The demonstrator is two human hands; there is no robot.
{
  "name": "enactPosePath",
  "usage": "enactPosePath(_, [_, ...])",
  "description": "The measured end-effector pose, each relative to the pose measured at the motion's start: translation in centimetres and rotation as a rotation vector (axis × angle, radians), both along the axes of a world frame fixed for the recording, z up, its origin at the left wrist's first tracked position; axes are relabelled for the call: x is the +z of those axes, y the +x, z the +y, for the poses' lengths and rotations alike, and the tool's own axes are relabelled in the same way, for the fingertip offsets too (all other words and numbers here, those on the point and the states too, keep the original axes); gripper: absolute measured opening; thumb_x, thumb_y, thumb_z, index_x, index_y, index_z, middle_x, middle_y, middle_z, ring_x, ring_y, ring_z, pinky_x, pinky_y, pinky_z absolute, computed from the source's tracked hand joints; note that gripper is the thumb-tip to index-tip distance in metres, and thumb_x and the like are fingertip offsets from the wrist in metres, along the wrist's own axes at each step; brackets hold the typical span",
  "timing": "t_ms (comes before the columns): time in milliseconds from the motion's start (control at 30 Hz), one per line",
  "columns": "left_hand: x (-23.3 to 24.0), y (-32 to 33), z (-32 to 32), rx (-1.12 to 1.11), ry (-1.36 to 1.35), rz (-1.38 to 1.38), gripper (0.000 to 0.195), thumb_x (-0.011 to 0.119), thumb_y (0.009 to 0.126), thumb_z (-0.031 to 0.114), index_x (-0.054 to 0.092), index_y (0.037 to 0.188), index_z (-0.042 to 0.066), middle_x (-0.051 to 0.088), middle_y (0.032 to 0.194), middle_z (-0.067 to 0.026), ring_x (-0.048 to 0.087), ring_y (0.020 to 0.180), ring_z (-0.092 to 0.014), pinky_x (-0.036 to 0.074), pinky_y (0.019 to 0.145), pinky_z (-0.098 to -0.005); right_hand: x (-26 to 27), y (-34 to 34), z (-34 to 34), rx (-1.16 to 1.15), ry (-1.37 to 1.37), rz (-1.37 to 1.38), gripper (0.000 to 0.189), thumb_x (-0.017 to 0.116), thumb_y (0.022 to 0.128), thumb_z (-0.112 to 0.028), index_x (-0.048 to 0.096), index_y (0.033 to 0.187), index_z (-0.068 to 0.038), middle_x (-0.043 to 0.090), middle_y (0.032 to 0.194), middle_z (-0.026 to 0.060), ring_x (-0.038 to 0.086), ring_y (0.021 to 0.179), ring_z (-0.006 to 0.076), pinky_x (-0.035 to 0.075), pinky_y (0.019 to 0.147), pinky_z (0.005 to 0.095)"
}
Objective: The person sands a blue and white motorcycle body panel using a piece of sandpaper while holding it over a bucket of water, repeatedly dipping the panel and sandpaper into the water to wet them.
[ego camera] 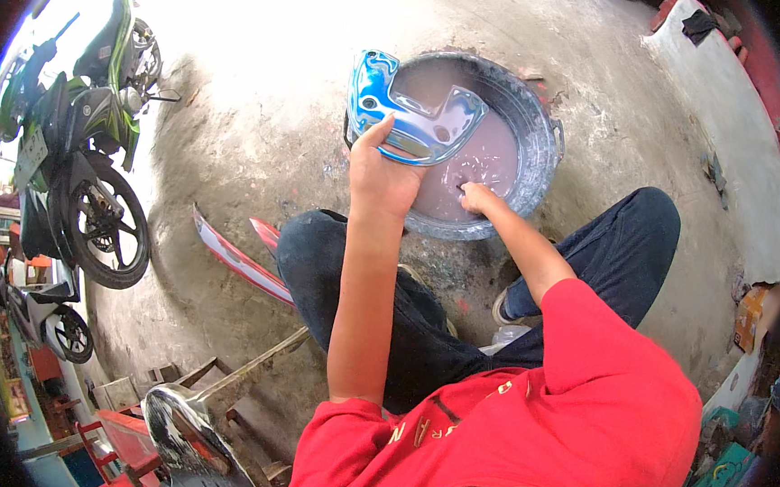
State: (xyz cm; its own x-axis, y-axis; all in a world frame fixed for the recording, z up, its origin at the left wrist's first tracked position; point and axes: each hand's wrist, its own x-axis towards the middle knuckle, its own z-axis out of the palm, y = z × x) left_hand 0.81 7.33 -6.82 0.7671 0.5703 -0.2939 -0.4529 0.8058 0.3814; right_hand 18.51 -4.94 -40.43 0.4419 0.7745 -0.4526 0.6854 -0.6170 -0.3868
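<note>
My left hand [385,176] grips a glossy blue and silver motorcycle body panel [423,132] by its lower edge. The thumb lies on its face. The panel is L-shaped or U-shaped, with round holes in it, and is held above the left side of a dark round plastic basin [538,145]. Cloudy pinkish-grey water [485,148] fills the basin's lower part. My right hand [478,198] is at the water's surface near the basin's close side, its fingertips at or in the water. Whether those curled fingers hold something small is not visible.
Red and white curved panels [235,258] lie on the concrete floor [611,106] by my left knee. Motorcycles [89,156] stand at the left. A worn plastic chair [198,454] is at the lower left. A pale sheet [729,145] lies along the right.
</note>
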Motion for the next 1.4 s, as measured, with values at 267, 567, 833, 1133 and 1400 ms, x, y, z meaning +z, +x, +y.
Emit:
enactPosePath(267, [-0.3, 0.6, 0.0, 0.071, 0.114, -0.032, 0.045, 0.035, 0.109, 0.034, 0.04, 0.14, 0.002, 0.048, 0.14, -0.0227, 0.049, 0.13, -0.04, 0.042, 0.106, -0.0628, 10.9, 7.4, 5.8, 0.343, 0.122, 0.03, 0.05, 0.047, 0.094, -0.043, 0.073, 0.093, 0.0, 0.068, 0.093, 0.0283, 0.069, 0.085, 0.0408, 0.055, 0.078, 0.0491])
enactPosePath(567, [0.9, 0.9, -1.0, 0.116, 0.069, -0.043, 0.046, 0.032, 0.109, 0.032, 0.035, 0.144, 0.001, 0.042, 0.145, -0.0243, 0.046, 0.133, -0.04, 0.043, 0.107, -0.0607, 31.3, 9.4, 3.6, -0.286, 0.785, -0.066, 0.042, 0.058, 0.099, -0.039, 0.067, 0.091, 0.001, 0.063, 0.07, 0.0097, 0.058, 0.065, 0.0176, 0.047, 0.065, 0.037])
enactPosePath(833, [2.2, 0.1, -1.5, 0.092, 0.17, -0.014, 0.045, 0.042, 0.107, 0.034, 0.039, 0.141, 0.004, 0.048, 0.141, -0.0187, 0.051, 0.128, -0.036, 0.044, 0.107, -0.0586, 36.2, 4.3, 0.8, -0.291, 0.891, -0.052, 0.035, 0.055, 0.103, -0.033, 0.07, 0.099, -0.002, 0.063, 0.072, 0.0026, 0.051, 0.063, 0.0077, 0.043, 0.06, 0.0295])
enactPosePath(1133, [1.3, 0.6, -2.2, 0.161, 0.195, -0.012, 0.044, 0.037, 0.108, 0.034, 0.039, 0.138, 0.001, 0.051, 0.136, -0.0211, 0.053, 0.126, -0.037, 0.045, 0.105, -0.0609, 34.1, -2.8, 0.2, 0.391, 1.067, -0.372, 0.032, 0.056, 0.092, -0.009, 0.065, 0.123, -0.005, 0.064, 0.127, 0.0181, 0.058, 0.124, 0.0323, 0.045, 0.107, 0.0405])
enactPosePath(1400, [1.4, 0.2, -2.7, 0.156, 0.238, 0.027, 0.042, 0.038, 0.108, 0.033, 0.042, 0.136, 0.001, 0.052, 0.134, -0.0211, 0.053, 0.125, -0.036, 0.044, 0.105, -0.0609, 34.0, -2.5, -0.4, 0.439, 1.078, -0.47, 0.039, 0.048, 0.089, -0.003, 0.062, 0.126, -0.001, 0.064, 0.127, 0.0196, 0.062, 0.119, 0.03, 0.049, 0.102, 0.0388])
